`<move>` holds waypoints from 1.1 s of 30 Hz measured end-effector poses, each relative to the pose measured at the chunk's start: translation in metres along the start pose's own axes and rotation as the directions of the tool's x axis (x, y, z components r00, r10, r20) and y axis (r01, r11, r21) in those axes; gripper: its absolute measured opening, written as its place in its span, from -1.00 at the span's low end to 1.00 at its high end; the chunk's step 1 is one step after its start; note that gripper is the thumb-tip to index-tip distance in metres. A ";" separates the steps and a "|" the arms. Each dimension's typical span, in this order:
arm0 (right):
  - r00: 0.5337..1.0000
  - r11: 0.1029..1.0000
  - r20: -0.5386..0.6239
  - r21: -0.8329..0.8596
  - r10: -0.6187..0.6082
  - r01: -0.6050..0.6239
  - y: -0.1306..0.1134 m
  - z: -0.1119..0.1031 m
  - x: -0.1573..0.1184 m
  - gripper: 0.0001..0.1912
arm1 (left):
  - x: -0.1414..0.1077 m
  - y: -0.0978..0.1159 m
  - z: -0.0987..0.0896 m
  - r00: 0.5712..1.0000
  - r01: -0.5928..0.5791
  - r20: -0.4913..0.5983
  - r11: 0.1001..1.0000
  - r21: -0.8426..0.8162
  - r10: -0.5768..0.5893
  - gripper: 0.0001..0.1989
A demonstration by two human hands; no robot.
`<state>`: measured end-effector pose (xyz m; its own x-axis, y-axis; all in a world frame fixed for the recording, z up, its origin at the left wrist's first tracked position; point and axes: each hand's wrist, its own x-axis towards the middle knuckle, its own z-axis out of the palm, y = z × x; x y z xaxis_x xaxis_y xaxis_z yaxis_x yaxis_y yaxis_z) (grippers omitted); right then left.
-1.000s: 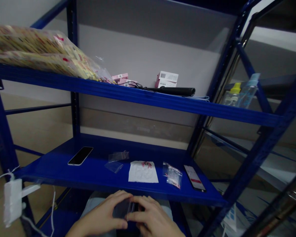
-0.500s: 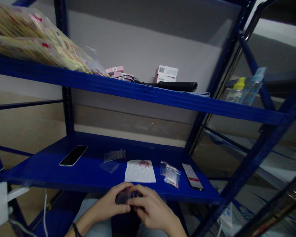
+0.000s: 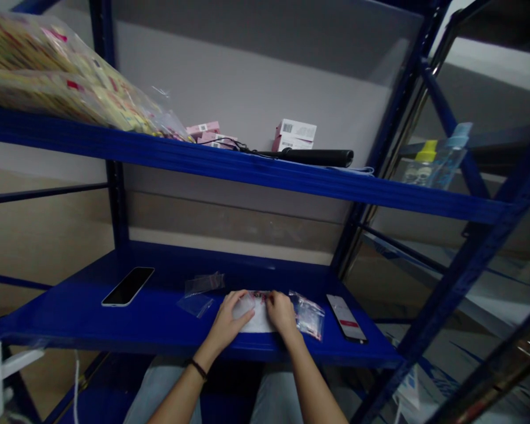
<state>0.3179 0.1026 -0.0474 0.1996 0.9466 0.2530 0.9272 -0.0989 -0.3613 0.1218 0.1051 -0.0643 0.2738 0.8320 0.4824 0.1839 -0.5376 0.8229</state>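
The small red things (image 3: 259, 294) lie on a white sheet (image 3: 257, 324), close to its far edge, and their scatter runs mostly from left to right. The sheet lies near the front edge of the lower shelf (image 3: 159, 324), somewhat right of its middle. The right hand (image 3: 283, 313) is the nearer one: its curled fingertips are at the right end of the red scatter, so the red things lie to the left of these fingertips. If it pinches one of them, I cannot tell. The left hand (image 3: 228, 323) is over the left side of the sheet, thumb and fingers partly open, with a clear bag (image 3: 244, 304) held between them. This bag is just to the left of the red things, and its mouth is not possible to make out.

Just beside the right hand, filled bags (image 3: 310, 318) lie on the shelf, and after them a phone with lit screen (image 3: 347, 318) is near the right edge. To the left of the left hand lie flat clear bags (image 3: 204, 283); farther, toward the left edge, there is a dark-screened phone (image 3: 128, 287), tilted with its far end to the right.
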 end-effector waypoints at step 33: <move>1.000 0.935 0.028 0.354 0.005 -0.014 -0.028 -0.023 0.022 -0.71 | 0.000 -0.016 0.003 0.990 0.008 -0.138 0.999 -0.040 -0.014 -0.60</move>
<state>0.3033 0.1191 -0.0112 0.1948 0.9545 0.2257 0.7517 0.0025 -0.6595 0.1217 0.1129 -0.0785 0.1379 0.8502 0.5080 0.1478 -0.5248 0.8383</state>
